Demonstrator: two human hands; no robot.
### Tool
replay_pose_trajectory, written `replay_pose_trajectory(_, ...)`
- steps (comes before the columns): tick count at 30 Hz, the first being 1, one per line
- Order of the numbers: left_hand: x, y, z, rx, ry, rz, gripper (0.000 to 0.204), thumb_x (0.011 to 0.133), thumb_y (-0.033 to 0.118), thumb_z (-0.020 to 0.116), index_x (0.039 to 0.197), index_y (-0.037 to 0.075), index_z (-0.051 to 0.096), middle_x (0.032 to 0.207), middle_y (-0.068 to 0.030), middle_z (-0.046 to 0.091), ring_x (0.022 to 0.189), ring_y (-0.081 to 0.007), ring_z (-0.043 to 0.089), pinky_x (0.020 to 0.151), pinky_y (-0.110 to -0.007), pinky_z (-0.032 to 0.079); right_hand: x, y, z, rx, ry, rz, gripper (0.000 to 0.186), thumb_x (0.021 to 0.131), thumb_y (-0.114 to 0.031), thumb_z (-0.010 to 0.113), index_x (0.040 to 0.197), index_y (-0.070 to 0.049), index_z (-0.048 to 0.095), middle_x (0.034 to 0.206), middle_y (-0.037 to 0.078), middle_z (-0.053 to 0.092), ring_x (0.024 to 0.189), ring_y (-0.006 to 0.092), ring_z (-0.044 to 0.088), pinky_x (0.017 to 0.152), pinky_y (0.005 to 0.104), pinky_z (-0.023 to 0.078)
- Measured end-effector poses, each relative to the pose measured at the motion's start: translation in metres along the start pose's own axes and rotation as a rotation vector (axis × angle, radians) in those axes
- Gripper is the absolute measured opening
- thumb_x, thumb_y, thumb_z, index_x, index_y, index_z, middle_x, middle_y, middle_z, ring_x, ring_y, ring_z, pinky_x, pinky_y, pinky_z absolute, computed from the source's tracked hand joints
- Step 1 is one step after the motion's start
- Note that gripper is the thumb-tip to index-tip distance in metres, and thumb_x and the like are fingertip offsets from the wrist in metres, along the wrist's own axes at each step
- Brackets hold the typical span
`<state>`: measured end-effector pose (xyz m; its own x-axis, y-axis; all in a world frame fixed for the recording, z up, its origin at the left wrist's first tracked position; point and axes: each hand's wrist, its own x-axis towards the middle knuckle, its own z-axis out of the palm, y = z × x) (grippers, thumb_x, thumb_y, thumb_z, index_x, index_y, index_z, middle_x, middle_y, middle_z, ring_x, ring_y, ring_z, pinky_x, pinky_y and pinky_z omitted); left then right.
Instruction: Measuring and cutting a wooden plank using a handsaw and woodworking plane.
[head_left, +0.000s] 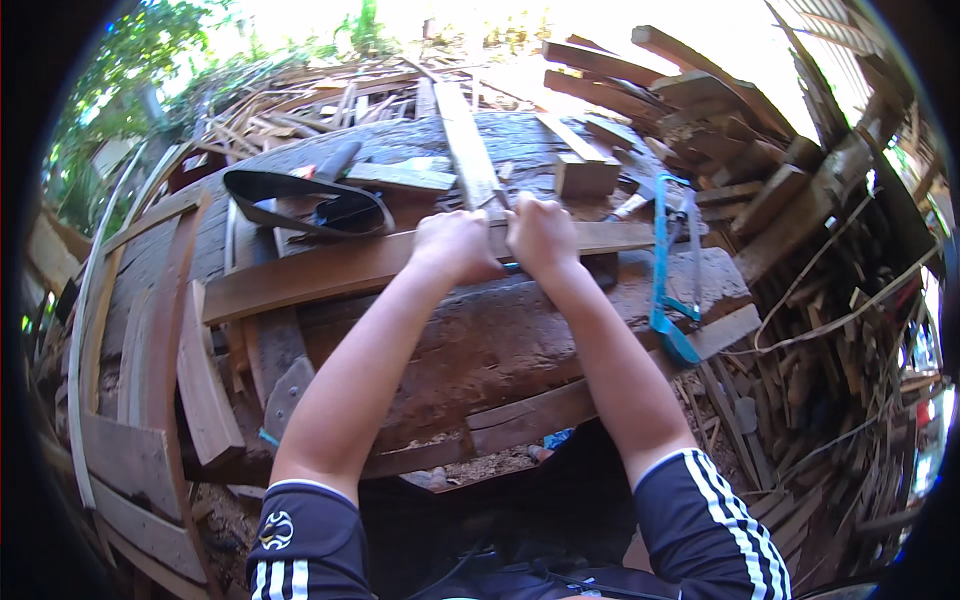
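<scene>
My left hand (455, 245) is closed at the middle of a long wooden board (300, 275) lying crosswise on a weathered timber slab. My right hand (543, 230) is closed beside it over the same board. A thin dark piece shows at the top of my fingers and a bit of blue beneath my hands; I cannot make out what they grip. A pale plank (460, 130) runs away behind my hands. A blue-framed saw (662, 300) lies to the right, near a handled tool (630, 208). A dark, looped flat piece (250, 190) rests at the back left.
Stacked planks (720, 120) and scrap wood (820, 370) crowd the right and back right. Wooden frames (175, 330) lean at the left. A scrap pile (300, 115) and greenery lie beyond the slab (380, 380). Wood shavings (512, 462) show below its near edge.
</scene>
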<state>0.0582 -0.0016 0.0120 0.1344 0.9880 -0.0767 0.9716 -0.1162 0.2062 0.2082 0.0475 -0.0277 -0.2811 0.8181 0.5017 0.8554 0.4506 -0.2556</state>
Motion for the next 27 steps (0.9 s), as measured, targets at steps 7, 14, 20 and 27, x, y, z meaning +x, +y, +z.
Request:
replay_pose_trajectory(7,-0.004,-0.006,0.003,0.014,0.026,-0.006,0.069,0.068,0.053,0.078,0.113,0.0,0.07,0.112,-0.0208,0.075,0.106,-0.0335,0.073,0.096,-0.043,0.057,-0.036,-0.013,-0.022,0.048,-0.035,0.018,0.02,0.093,-0.021,0.068,0.086,-0.003,0.066,0.078,0.027,0.07,0.078,0.0435,0.072,0.07,0.0535,0.058)
replay_pose_trajectory(14,-0.002,0.001,0.001,0.024,0.024,0.021,0.068,0.069,0.052,0.077,0.114,0.0,0.069,0.113,-0.0215,0.074,0.106,-0.034,0.073,0.096,-0.044,0.057,-0.015,-0.005,-0.008,0.005,-0.002,0.031,0.021,0.094,-0.024,0.067,0.09,-0.004,0.065,0.078,0.025,0.071,0.077,0.0431,0.073,0.067,0.0529,0.058)
replay_pose_trajectory(20,-0.003,0.007,-0.003,0.049,0.042,-0.026,0.07,0.07,0.052,0.078,0.116,0.0,0.071,0.114,-0.0197,0.075,0.107,-0.0306,0.073,0.097,-0.041,0.057,-0.028,-0.015,-0.023,0.013,-0.042,0.036,0.021,0.094,-0.023,0.067,0.09,-0.002,0.064,0.077,0.025,0.071,0.076,0.0425,0.074,0.068,0.052,0.059)
replay_pose_trajectory(27,-0.005,-0.005,0.004,0.073,0.086,0.002,0.067,0.072,0.051,0.077,0.113,-0.001,0.07,0.11,-0.0194,0.076,0.104,-0.031,0.074,0.096,-0.041,0.058,-0.03,-0.023,-0.016,0.007,-0.102,0.016,0.012,0.089,-0.013,0.064,0.092,-0.001,0.064,0.081,0.024,0.073,0.081,0.041,0.075,0.073,0.0487,0.061)
